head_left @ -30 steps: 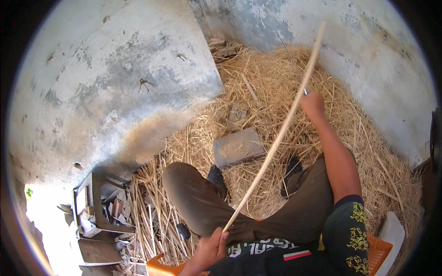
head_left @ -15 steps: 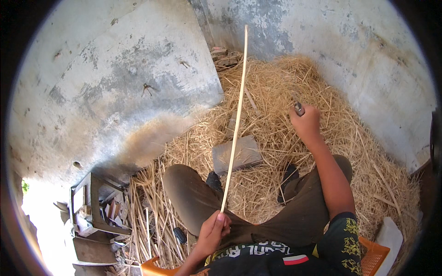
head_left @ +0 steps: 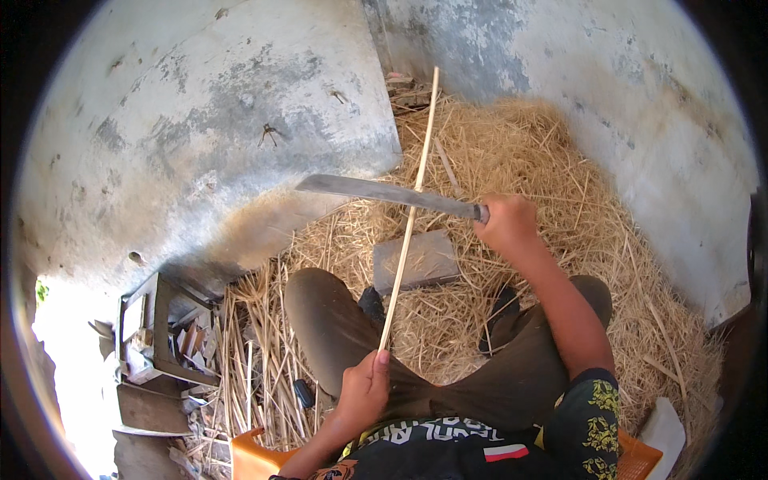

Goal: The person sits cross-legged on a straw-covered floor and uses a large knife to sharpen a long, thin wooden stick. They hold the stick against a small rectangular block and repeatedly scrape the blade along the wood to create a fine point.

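The left hand (head_left: 364, 392) has its fingers curled snugly around the lower end of a long, thin, pale wooden strip (head_left: 402, 276), near the person's lap; the strip slants up and away, its far end beyond a dusty grey rectangular block (head_left: 416, 262); the right hand (head_left: 508, 226) has its fingers wrapped around the handle of a broad grey metal machete (head_left: 360, 189), whose blade points left and crosses the strip above its middle; whether blade and strip touch, I cannot tell; the block rests amid loose golden straw (head_left: 536, 164), between the person's feet; to the left lie slender tan stalks (head_left: 248, 384), beside a worn box-like wooden frame (head_left: 166, 365); an orange plastic seat (head_left: 256, 458) shows beneath the person.
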Action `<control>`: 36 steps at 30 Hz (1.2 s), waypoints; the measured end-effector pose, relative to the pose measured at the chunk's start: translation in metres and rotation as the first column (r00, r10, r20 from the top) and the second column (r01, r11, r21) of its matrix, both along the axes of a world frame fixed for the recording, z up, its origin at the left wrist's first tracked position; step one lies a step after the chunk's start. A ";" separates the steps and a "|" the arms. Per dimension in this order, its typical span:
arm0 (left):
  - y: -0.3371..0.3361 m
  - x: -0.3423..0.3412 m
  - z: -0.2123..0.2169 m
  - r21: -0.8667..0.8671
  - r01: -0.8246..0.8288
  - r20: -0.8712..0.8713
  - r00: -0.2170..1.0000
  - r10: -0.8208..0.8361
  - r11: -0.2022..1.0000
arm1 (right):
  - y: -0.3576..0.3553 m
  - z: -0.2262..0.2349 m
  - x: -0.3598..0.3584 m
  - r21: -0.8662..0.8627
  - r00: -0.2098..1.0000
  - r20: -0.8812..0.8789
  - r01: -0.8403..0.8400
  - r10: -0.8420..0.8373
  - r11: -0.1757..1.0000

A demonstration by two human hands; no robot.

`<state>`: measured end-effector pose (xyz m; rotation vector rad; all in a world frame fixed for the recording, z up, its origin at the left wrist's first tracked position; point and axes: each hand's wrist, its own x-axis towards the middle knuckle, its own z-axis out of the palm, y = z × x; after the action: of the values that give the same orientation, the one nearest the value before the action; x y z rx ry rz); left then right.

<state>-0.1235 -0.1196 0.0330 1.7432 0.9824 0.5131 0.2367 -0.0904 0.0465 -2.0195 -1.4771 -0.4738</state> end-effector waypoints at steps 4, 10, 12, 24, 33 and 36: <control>0.005 -0.005 -0.003 -0.444 0.061 0.192 0.981 0.028 0.894 | 0.002 0.002 -0.021 0.181 0.975 0.120 -0.209 0.189 0.961; 0.015 -0.011 0.004 -0.542 0.090 0.072 0.996 -0.060 0.836 | 0.012 0.003 0.008 -0.166 0.970 -0.081 0.213 -0.229 0.963; 0.022 -0.006 0.001 -0.581 0.136 0.102 0.990 -0.094 0.802 | 0.010 -0.003 -0.023 -0.138 0.982 -0.002 0.187 -0.189 0.973; 0.001 -0.048 -0.005 -0.654 0.105 0.082 0.994 -0.067 0.749 | -0.005 -0.012 -0.002 -0.074 0.997 0.031 0.078 -0.075 0.994; -0.019 -0.099 -0.009 -0.303 0.136 -0.197 0.959 -0.202 0.943 | -0.011 0.010 0.078 -0.141 0.823 -0.369 0.410 -0.432 0.901; -0.014 -0.083 -0.003 -0.215 0.144 -0.208 0.960 -0.189 0.966 | -0.009 0.003 0.058 -0.070 0.859 -0.396 0.323 -0.323 0.944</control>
<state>-0.2067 -0.1335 0.0300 1.7101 0.9968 0.1031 0.2947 -0.0991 0.0492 -2.2121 -0.8933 -0.1650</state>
